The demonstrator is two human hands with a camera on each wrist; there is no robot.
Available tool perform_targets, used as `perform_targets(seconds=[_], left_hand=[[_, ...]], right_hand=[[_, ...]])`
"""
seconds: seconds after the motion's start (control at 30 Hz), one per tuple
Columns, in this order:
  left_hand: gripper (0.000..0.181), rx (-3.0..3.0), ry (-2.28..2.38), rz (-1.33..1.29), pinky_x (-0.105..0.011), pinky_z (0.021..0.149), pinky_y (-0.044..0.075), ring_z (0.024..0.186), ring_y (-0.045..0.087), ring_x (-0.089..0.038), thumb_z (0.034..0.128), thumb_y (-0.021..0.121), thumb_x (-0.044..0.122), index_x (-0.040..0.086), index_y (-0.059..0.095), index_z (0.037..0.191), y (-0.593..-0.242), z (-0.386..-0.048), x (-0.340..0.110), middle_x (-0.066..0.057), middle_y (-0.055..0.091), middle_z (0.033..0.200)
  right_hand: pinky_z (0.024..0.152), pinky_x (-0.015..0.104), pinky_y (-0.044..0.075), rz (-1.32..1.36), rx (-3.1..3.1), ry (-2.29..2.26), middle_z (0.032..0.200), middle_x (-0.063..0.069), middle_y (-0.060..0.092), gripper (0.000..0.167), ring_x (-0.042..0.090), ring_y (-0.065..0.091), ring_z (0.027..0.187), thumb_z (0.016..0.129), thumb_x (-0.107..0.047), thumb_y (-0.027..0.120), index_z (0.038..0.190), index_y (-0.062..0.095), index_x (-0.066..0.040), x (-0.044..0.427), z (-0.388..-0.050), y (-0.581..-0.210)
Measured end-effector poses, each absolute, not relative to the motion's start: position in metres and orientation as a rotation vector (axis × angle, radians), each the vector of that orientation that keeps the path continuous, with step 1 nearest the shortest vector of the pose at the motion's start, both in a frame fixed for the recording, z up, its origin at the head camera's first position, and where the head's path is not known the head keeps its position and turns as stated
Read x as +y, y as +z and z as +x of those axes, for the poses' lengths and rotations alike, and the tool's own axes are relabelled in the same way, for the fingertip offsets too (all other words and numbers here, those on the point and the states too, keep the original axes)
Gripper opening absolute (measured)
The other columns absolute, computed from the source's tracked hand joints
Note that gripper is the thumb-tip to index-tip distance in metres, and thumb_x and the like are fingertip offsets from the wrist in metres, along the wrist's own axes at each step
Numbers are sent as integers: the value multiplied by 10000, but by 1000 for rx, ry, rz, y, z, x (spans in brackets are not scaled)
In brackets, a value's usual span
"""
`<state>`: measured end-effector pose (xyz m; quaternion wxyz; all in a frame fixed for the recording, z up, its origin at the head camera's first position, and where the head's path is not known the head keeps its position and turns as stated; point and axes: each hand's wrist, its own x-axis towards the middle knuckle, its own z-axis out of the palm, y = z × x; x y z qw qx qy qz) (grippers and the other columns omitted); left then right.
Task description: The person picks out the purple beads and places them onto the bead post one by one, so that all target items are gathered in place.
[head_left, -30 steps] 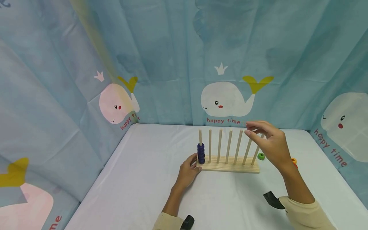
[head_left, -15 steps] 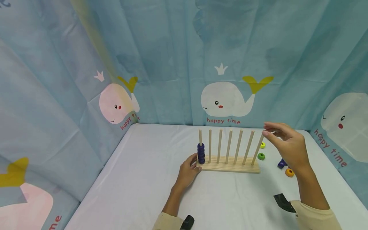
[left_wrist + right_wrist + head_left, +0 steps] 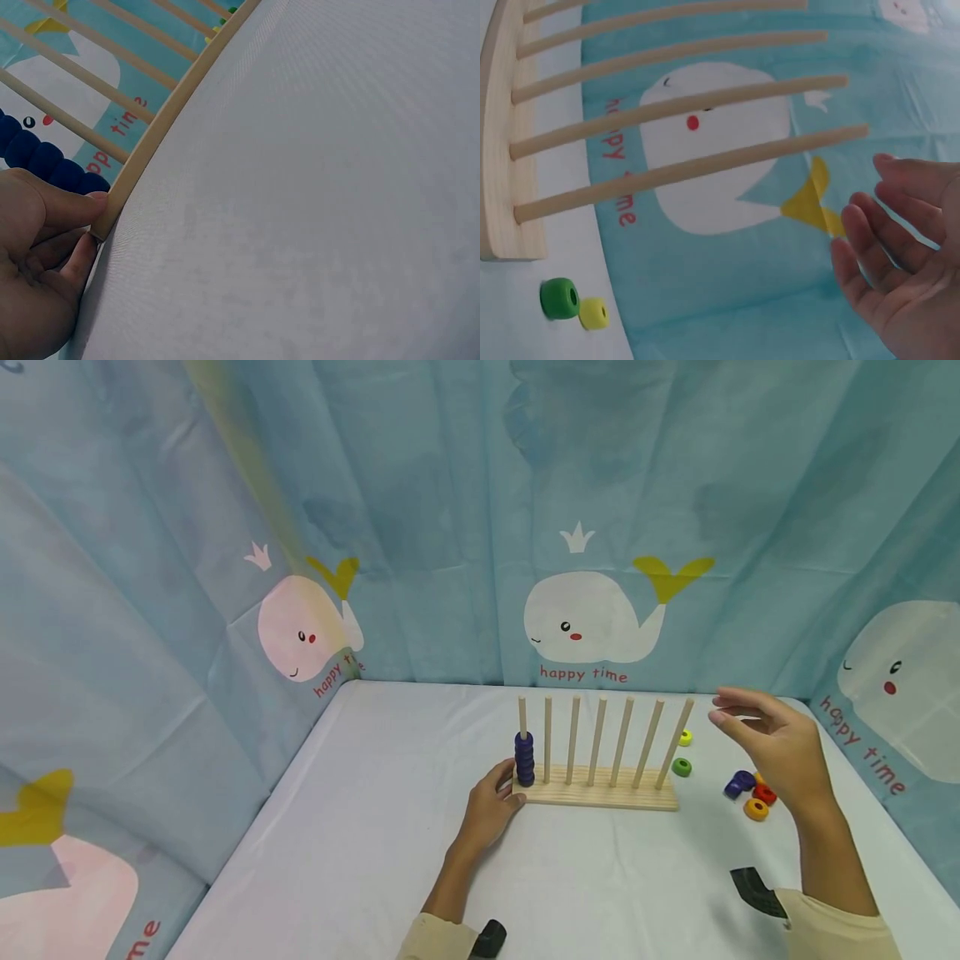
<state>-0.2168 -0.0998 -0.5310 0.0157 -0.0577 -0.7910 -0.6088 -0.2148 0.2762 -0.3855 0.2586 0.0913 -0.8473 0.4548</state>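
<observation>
A wooden peg rack (image 3: 600,795) stands on the table, its several upright pegs rising from a flat base. Dark blue beads (image 3: 525,760) are stacked on its leftmost peg; the other pegs are bare. My left hand (image 3: 491,808) holds the left end of the base, and the left wrist view shows the thumb and fingers (image 3: 73,259) pinching that corner. Past the rightmost peg, my right hand (image 3: 780,747) hovers in the air with bent fingers. The right wrist view shows no thing in the right hand (image 3: 907,247).
Right of the rack lie a green bead (image 3: 681,767) and a yellow bead (image 3: 685,737). Further right, below my right hand, purple beads (image 3: 738,783), a red bead (image 3: 765,794) and an orange bead (image 3: 756,810) are grouped on the white tablecloth (image 3: 360,827). A whale-printed curtain (image 3: 435,527) surrounds the table.
My right hand has moved rightward from above the right-hand pegs to beyond the last one, uncovering the loose beads. My left hand and the rack stay in place.
</observation>
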Motion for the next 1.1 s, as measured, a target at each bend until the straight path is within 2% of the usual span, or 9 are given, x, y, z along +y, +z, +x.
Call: perform_targets(seconds=[0.27,0.53,0.87,0.93,1.0,1.07,1.1], left_hand=[[629,-2465,-1890,-177,-299,1166,511,1473,507,-370,981,677,-43,-24,452,1568,-530,-217,-99,-251,492,1590],[630,-2476,-1881,-171,-304,1158,520,1467,512,-381,979,683,-35,-24,455,1567,-530,-217,-99,-262,492,1584],[631,-2478,-1877,-173,-294,1148,527,1461,518,-384,979,686,-35,-22,456,1566,-531,-217,-99,-265,492,1583],[631,-2476,-1884,-172,-290,1144,528,1458,522,-384,981,684,-34,-21,454,1568,-531,-217,-100,-267,490,1584],[632,-2473,-1891,-170,-288,1140,531,1454,526,-385,981,682,-33,-18,453,1570,-531,-217,-100,-267,489,1585],[632,-2471,-1896,-170,-290,1141,531,1453,527,-386,982,681,-33,-15,453,1571,-532,-217,-100,-268,487,1586],[632,-2470,-1897,-172,-291,1142,530,1453,526,-387,981,680,-33,-15,453,1571,-532,-217,-100,-268,487,1586]], right_hand=[[878,-40,466,180,-2355,1232,1144,-198,668,428,-191,590,1024,1005,-243,754,1366,692,-23,290,-219,-396],[852,-42,467,141,-2422,1254,1131,-279,620,483,-203,576,1021,1013,-283,741,1421,655,-39,311,-224,-407],[841,-19,483,57,-2503,1297,1134,-288,626,547,-196,558,1038,1019,-368,722,1481,618,-94,333,-232,-423],[954,127,563,41,-2547,1287,1153,-283,624,580,-189,550,1050,1020,-397,714,1507,594,-107,336,-233,-426],[1086,377,585,26,-2581,1300,1211,-232,642,614,-90,596,1125,1020,-420,705,1539,563,-124,339,-235,-431],[1165,683,455,14,-2601,1345,1320,-121,662,641,117,620,1276,1025,-426,696,1570,526,-136,342,-237,-436],[1144,806,371,8,-2608,1372,1396,-47,651,653,236,591,1352,1029,-428,688,1586,504,-140,344,-238,-440]])
